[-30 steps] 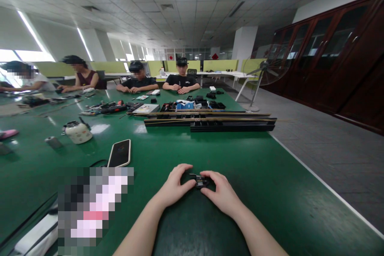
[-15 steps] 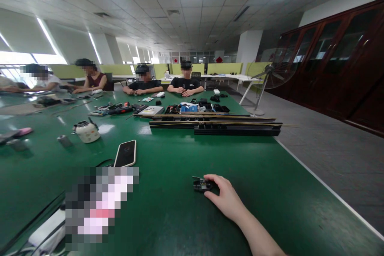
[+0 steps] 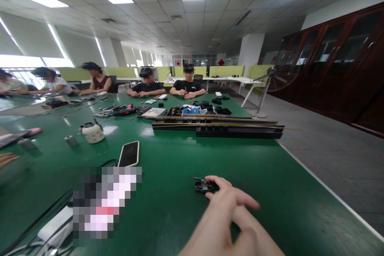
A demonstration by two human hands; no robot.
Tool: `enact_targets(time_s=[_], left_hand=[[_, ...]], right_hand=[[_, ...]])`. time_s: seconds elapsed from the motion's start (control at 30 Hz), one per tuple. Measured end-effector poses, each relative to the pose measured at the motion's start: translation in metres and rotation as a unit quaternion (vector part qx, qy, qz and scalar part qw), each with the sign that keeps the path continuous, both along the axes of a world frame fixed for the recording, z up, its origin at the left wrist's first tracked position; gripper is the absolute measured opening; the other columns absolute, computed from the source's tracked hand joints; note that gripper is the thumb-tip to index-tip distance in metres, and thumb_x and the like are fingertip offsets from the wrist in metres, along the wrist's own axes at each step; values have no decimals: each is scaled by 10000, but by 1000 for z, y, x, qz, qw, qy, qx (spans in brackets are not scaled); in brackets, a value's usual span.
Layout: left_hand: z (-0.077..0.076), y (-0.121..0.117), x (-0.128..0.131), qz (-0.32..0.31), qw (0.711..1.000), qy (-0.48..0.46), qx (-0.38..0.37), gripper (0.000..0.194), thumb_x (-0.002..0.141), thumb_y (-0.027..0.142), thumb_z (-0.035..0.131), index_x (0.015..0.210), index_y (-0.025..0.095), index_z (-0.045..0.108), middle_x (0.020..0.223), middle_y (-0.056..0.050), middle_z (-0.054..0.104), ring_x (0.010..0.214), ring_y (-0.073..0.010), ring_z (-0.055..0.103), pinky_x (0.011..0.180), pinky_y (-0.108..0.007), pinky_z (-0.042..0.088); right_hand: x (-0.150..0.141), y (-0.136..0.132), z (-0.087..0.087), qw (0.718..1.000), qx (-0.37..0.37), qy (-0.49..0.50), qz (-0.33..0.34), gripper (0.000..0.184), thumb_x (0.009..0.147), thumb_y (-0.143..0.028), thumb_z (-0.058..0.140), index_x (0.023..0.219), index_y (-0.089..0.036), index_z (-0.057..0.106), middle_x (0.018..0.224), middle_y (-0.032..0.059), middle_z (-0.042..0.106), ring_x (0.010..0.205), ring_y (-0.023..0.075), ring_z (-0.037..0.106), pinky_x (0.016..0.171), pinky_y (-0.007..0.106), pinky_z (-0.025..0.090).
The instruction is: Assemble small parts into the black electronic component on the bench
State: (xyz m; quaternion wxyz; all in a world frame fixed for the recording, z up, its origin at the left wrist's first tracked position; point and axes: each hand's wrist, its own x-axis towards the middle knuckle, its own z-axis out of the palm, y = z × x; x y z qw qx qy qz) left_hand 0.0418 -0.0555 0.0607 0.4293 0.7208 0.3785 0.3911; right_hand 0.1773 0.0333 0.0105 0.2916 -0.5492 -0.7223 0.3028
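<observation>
A small black device (image 3: 203, 186) with a thin prong and some metal inside lies on the green table (image 3: 162, 212). My right hand (image 3: 218, 182) rests at its right end, with thumb and forefinger curved round opposite sides of it. Over the back of my right hand and wrist lies my left hand (image 3: 229, 204), reaching across from below. Its finger stretches out to the right, apart from the thumb, and it holds no object. Most of my right hand is hidden beneath it.
To the left are a phone (image 3: 129, 154), a white power strip (image 3: 55, 226) with cables, and a pixelated area. A white jar (image 3: 93, 133) stands farther back. Long black rails (image 3: 240, 131) with thin rods cross the table ahead. Another person's hand (image 3: 7, 160) shows at the left edge.
My left hand has come into view and now lies across my right hand. My right hand and the black device keep their place. Another person's hand has appeared at the left edge.
</observation>
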Motion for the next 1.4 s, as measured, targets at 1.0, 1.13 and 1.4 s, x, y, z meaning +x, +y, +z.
enact_targets(time_s=[1.0, 1.13, 1.4], left_hand=[[-53, 92, -58, 81, 948, 295, 84, 395, 764, 269, 608, 1152, 237, 539, 1120, -56, 566, 1051, -240, 482, 915, -371, 375], [-54, 90, -60, 76, 953, 277, 101, 358, 776, 234, 593, 1129, 231, 529, 1142, -56, 562, 1069, -234, 477, 932, -381, 365], [-57, 91, -60, 82, 951, 275, 116, 352, 768, 229, 610, 1112, 242, 540, 1125, -46, 579, 1063, -232, 495, 921, -391, 383]], right_hand=[[-1, -5, 8, 999, 48, 1, 17, 213, 691, -223, 624, 896, -264, 666, 1072, 29, 658, 1056, 228, 546, 952, 398, 345], [-2, -4, 8, 998, 50, -5, 22, 188, 697, -227, 633, 875, -275, 673, 1066, 22, 662, 1060, 226, 544, 954, 402, 338], [-2, -4, 8, 998, 49, 4, 27, 180, 718, -261, 627, 889, -282, 677, 1081, 27, 657, 1064, 230, 545, 956, 414, 342]])
